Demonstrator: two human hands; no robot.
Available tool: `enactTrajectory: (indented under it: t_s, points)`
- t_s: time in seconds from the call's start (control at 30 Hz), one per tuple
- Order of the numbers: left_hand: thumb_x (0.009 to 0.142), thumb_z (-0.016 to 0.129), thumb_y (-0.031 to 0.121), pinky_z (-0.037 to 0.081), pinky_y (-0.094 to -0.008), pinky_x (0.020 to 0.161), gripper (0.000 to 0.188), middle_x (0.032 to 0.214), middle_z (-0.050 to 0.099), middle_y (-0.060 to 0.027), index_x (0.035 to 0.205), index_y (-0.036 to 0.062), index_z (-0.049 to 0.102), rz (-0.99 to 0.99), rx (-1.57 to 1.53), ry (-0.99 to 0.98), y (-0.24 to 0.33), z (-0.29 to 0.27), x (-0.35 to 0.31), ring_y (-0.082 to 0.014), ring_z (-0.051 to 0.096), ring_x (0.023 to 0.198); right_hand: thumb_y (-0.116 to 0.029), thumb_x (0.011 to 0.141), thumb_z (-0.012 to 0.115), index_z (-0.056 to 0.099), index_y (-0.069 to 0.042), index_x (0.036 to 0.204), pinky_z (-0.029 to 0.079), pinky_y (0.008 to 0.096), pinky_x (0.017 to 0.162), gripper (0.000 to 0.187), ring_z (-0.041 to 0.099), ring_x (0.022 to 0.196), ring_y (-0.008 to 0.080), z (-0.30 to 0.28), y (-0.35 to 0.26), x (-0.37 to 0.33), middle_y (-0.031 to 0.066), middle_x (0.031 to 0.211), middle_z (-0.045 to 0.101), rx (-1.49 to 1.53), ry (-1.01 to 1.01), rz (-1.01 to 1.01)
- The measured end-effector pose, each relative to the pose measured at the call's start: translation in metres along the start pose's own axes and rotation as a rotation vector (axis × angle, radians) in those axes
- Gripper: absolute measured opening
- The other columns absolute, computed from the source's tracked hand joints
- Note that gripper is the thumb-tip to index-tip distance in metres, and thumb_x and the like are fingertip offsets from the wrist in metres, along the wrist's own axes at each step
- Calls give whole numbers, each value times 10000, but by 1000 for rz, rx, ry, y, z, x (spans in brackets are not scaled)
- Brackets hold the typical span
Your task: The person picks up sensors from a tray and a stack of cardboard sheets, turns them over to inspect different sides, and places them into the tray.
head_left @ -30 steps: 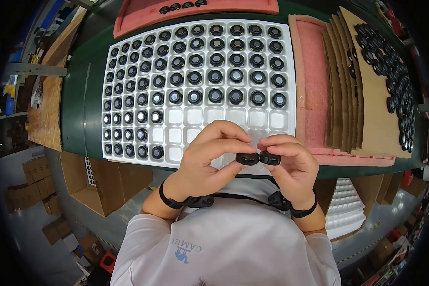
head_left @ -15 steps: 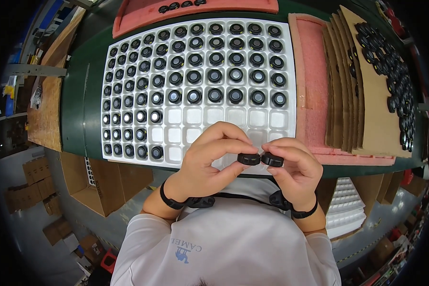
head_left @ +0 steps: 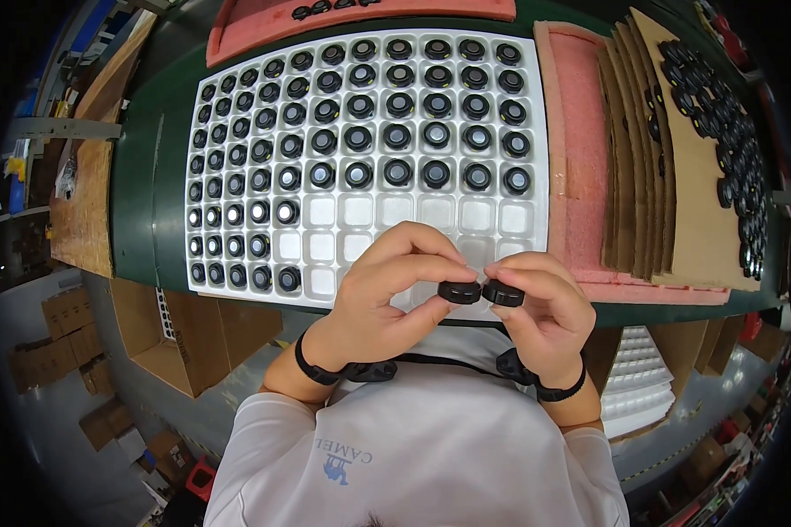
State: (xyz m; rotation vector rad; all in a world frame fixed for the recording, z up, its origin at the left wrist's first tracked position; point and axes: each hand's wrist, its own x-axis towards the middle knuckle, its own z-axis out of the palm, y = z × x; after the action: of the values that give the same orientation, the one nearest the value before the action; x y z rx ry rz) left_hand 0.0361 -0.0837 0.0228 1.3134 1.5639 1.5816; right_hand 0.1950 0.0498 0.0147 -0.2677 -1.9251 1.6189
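The person's left hand (head_left: pixel 387 303) pinches a small black round cap (head_left: pixel 459 292) between thumb and fingers (head_left: pixel 413 263), and the right hand (head_left: pixel 540 307) grips a second black cap (head_left: pixel 504 292) the same way. The two caps touch side by side, right between the two sets of fingertips, held above the near edge of a white tray (head_left: pixel 360 211). Just beyond the fingers the tray's pockets are bare; farther out, and off to the left, its pockets hold more black caps. The tray lies on a green bench (head_left: pixel 145 176). To the right of the fingers lies pink foam (head_left: pixel 580 132), then stacked brown cardboard sheets (head_left: pixel 677 193) carrying loose black caps (head_left: pixel 729 132).
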Motion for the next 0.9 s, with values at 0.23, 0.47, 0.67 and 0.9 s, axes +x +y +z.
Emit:
enactTrajectory:
  t_s: [0.23, 0.47, 0.67, 0.9]
  points:
    - [718, 663, -99, 460, -295, 801, 282, 1010, 603, -111, 976, 9, 702, -4, -12, 12, -2, 2, 0, -195, 579, 907, 114, 753, 675, 649, 51, 1100, 524, 296, 759, 354, 642, 884, 227, 2, -1, -1, 155, 1015, 650, -11, 24, 32]
    - [773, 621, -125, 492, -302, 805, 341, 1028, 605, -132, 1098, -22, 619, -109, -326, 26, -8, 7, -4, -181, 585, 931, 112, 771, 670, 617, 38, 1149, 489, 288, 802, 389, 612, 912, 187, -2, -3, -2, 117, 1029, 607, -55, -46, 46]
    - [801, 630, -136, 554, -320, 812, 405, 1054, 605, -148, 1186, -45, 546, -196, -454, 89, -5, 9, -9, -177, 616, 965, 24, 829, 680, 509, 29, 1186, 475, 291, 858, 396, 585, 999, 166, -1, 5, -7, 101, 1065, 580, 240, -1, 167]
    - [758, 733, -102, 564, -312, 822, 464, 1090, 611, -124, 1183, -51, 551, -288, -298, 59, 1, 4, -11, -175, 641, 983, 54, 766, 756, 528, 3, 1189, 443, 276, 835, 483, 557, 930, 122, 2, 6, -9, 61, 1053, 586, 194, -18, 203]
